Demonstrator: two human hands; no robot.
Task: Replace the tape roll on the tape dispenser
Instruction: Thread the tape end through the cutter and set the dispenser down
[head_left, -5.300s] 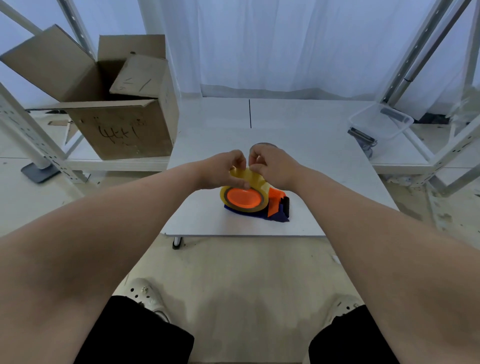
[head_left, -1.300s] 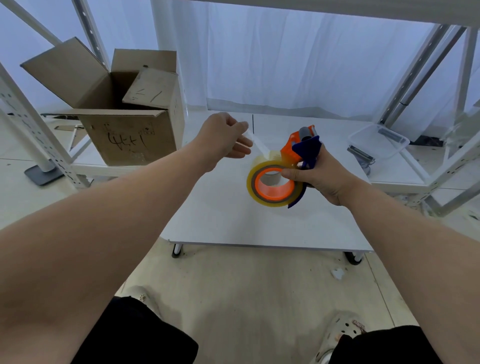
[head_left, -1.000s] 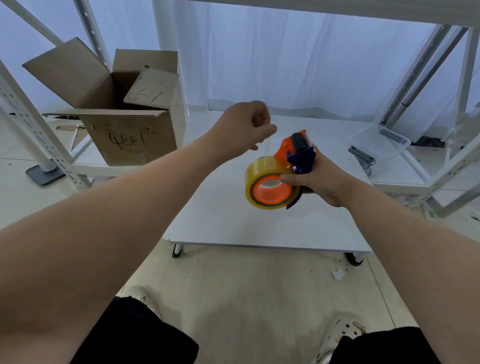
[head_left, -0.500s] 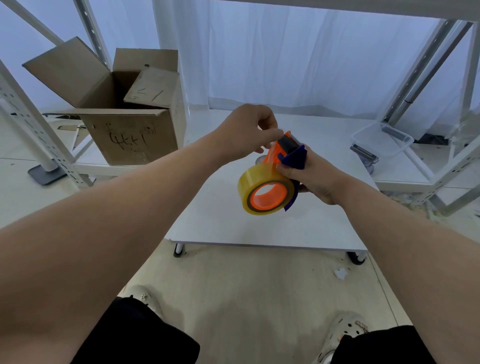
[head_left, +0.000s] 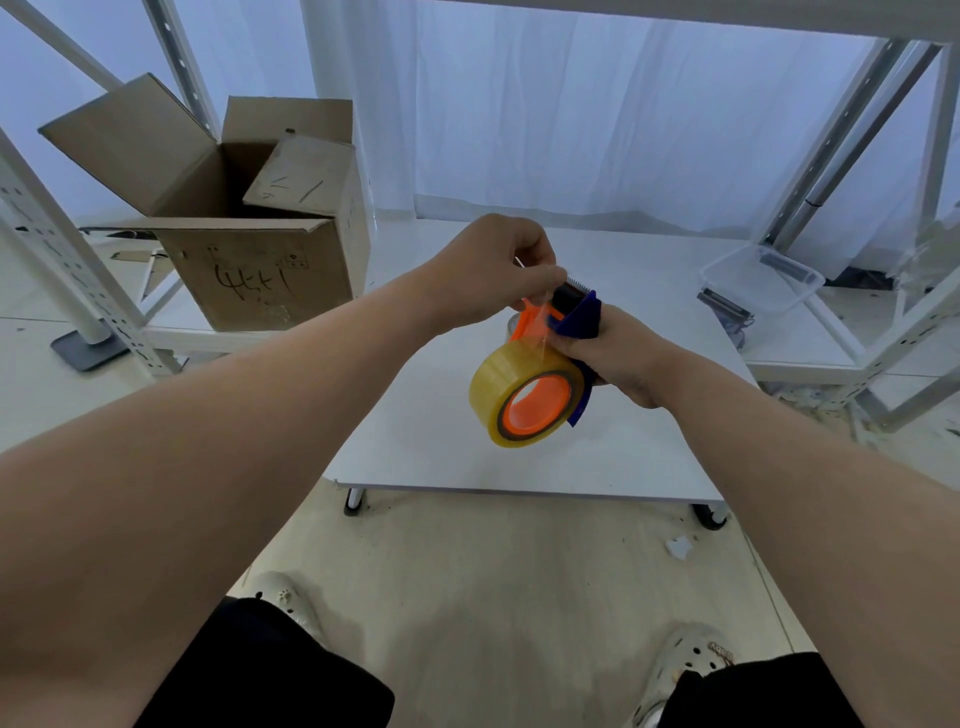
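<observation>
Holding tape dispenser (head_left: 574, 317) in air above centre of white table (head_left: 597, 457), w/ right hand (head_left: 615, 351) clenched around blue handle. Carrying yellowish tape roll (head_left: 522, 392) on orange hub, roll facing camera, off table. Pinching loose tape end (head_left: 540, 325) btwn thumb and fingers of left hand (head_left: 493, 270), just above roll, near serrated blade. Standing beyond table's left edge: open cardboard box (head_left: 249, 260). Sitting beyond right edge on rack shelf: clear plastic tray (head_left: 761, 278).

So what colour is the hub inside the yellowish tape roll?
Bright orange hub, seen best in the head view, the only one.
</observation>
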